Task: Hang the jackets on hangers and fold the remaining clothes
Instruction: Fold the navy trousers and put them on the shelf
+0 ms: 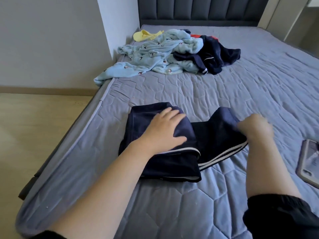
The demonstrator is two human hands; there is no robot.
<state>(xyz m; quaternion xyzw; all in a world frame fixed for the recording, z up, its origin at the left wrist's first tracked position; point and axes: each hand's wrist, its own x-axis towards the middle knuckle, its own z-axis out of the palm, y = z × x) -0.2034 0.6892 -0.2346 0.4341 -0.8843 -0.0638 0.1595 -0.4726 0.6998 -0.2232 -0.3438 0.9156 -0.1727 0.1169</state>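
Note:
A navy garment with white stripes (172, 163) lies partly folded on the grey quilted mattress (172, 90). My left hand (164, 130) rests flat on its left folded part, fingers spread. My right hand (253, 126), blurred, pinches the garment's right part near its top edge. Farther back lies a heap of clothes: a light blue fleece piece with small prints (155, 54), a dark navy garment with a white line (217, 54), something red (196, 35) and a yellow item (143, 35).
A phone in a clear case (309, 161) lies on the mattress at the right edge. A dark padded headboard (198, 11) stands at the far end. The mattress's left edge drops to a wooden floor (34, 128), with a wall behind.

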